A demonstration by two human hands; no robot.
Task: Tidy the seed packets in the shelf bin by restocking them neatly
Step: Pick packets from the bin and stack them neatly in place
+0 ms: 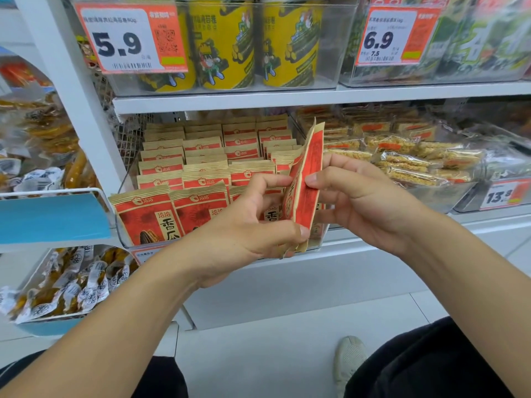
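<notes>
Seed packets (304,182) sat edge-on between both hands, just in front of the shelf bin (122,239). Left hand (250,228) pinched the bottom corner, right hand (353,193) pinched the side. Bin rows (201,156) mostly upright already (front-right gap unfilled). Flat, matte kraft paper, red print.

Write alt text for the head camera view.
Both hands, left and right, hold a few red seed packets edge-on before a clear bin of upright matching packets. Yellow cans stand on the shelf above.
</notes>
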